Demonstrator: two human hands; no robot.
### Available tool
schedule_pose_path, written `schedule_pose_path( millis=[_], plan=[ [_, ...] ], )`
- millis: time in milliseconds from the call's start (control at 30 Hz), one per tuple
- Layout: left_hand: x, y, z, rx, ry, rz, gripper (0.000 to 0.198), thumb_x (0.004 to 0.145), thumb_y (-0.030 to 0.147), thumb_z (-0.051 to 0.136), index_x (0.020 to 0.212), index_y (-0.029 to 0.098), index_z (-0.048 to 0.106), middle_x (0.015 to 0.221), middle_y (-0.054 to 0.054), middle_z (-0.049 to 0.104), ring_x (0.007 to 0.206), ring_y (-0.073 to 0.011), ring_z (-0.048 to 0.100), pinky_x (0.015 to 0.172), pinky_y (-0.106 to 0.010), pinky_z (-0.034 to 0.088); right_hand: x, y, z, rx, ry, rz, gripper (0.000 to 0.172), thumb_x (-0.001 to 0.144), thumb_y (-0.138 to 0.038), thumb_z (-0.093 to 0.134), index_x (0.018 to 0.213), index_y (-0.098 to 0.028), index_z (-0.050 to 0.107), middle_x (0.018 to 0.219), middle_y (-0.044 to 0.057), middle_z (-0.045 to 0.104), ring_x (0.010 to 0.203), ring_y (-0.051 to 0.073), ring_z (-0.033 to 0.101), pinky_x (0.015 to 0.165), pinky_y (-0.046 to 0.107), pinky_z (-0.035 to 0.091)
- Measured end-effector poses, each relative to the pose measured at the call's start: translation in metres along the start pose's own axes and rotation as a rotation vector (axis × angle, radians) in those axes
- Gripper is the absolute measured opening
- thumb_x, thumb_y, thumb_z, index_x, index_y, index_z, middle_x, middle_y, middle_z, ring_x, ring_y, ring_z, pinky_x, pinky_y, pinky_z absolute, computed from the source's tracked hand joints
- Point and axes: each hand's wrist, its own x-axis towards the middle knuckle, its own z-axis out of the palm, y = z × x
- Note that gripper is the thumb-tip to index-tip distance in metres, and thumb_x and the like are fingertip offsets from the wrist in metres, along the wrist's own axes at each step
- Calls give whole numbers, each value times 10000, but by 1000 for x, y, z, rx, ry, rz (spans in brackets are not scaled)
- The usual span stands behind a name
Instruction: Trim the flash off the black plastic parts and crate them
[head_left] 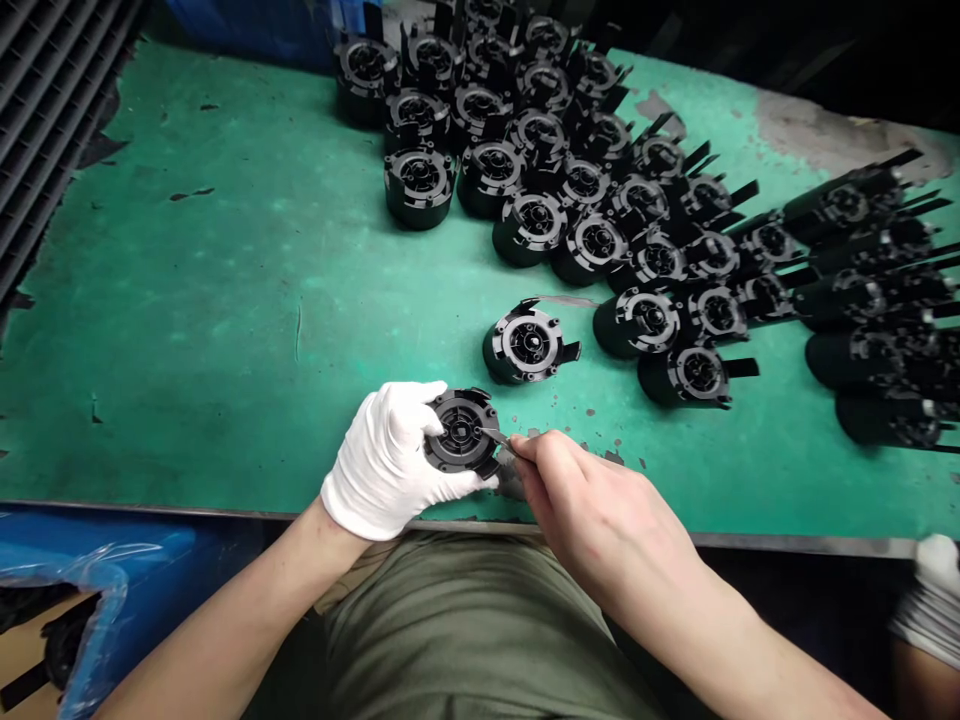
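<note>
My left hand (390, 455), in a white glove, is closed around the side of a round black plastic housing (459, 432) near the table's front edge. The ringed, spoked face of this housing is turned up toward me. My bare right hand (581, 500) pinches a small thin blade (495, 437), its tip against the housing's face right of centre. Most of the blade's handle is hidden in my fingers. Just beyond my hands, another black housing (529, 343) stands apart on the green table (247, 330).
Several rows of similar black housings (531, 225) fill the back and right of the table. A ribbed black grid (52, 120) lies at the left. Lower left is a blue bin (142, 590) with plastic lining. Another person's gloved hand (937, 565) shows at the right edge.
</note>
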Motion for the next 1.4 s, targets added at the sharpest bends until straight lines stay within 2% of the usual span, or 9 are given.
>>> schedule_pose_path(
  millis=[200, 367, 467, 733, 900, 1000, 1100, 1300, 1400],
  plan=[
    [1, -1, 2, -36, 4, -26, 816, 599, 685, 955, 1110, 241, 499, 1148, -152, 710, 1012, -344, 758, 842, -505, 649, 6, -12, -10, -131, 36, -68, 216, 1082, -166, 471, 914, -259, 372, 765, -40, 510, 585, 146, 467, 545, 339, 222],
    [6, 1, 0, -66, -21, -48, 779, 619, 693, 940, 1142, 247, 572, 1076, -108, 715, 966, -327, 763, 814, -469, 646, 10, -11, -14, -149, 27, -104, 221, 1065, -113, 404, 899, -256, 374, 755, -35, 501, 532, 139, 360, 533, 329, 210],
    [9, 3, -2, -69, -54, -66, 697, 650, 712, 913, 1093, 256, 628, 1025, -85, 723, 941, -314, 765, 782, -439, 638, 9, -5, -12, -109, -11, -108, 198, 1032, -109, 464, 926, -255, 385, 776, -29, 520, 572, 146, 408, 549, 325, 223],
    [12, 5, -5, -94, -87, -124, 689, 621, 708, 926, 1063, 240, 682, 1017, -81, 743, 922, -306, 769, 784, -423, 635, 9, 7, -15, -84, -117, -204, 180, 1017, -117, 530, 941, -242, 427, 815, -24, 557, 600, 141, 467, 544, 326, 242],
    [10, 4, -4, -105, -58, -110, 819, 586, 611, 980, 1218, 231, 624, 1120, -91, 742, 1009, -313, 768, 879, -439, 637, 13, 27, -12, 1, 45, -243, 31, 1086, -190, 527, 1101, -205, 504, 920, 7, 668, 724, 140, 633, 562, 307, 331],
    [9, 3, -4, -103, -64, -113, 827, 590, 574, 981, 1242, 226, 609, 1144, -95, 736, 1032, -310, 765, 908, -441, 634, 17, 32, -14, 39, 112, -229, 64, 1097, -194, 511, 1160, -190, 528, 989, 41, 725, 823, 150, 699, 616, 285, 415],
    [8, 2, -3, -84, -66, -106, 820, 593, 558, 982, 1242, 227, 605, 1137, -90, 732, 1033, -310, 761, 909, -441, 632, 19, 28, -12, 26, 112, -225, 48, 1088, -175, 507, 1120, -198, 533, 971, 43, 729, 825, 156, 706, 616, 285, 432],
    [5, 1, -1, -54, -57, -82, 852, 610, 611, 962, 1263, 223, 577, 1154, -107, 711, 1044, -322, 753, 912, -458, 632, 17, 19, -5, -45, 36, -187, 70, 1067, -154, 492, 1071, -216, 525, 869, 10, 650, 692, 153, 614, 538, 309, 321],
    [5, 0, -1, -46, -51, -74, 854, 609, 605, 964, 1272, 236, 572, 1144, -99, 709, 1040, -322, 751, 902, -456, 631, 16, 19, -7, -22, 50, -176, 80, 1069, -155, 486, 1043, -222, 521, 873, 13, 641, 712, 147, 610, 548, 307, 308]
  ],
)
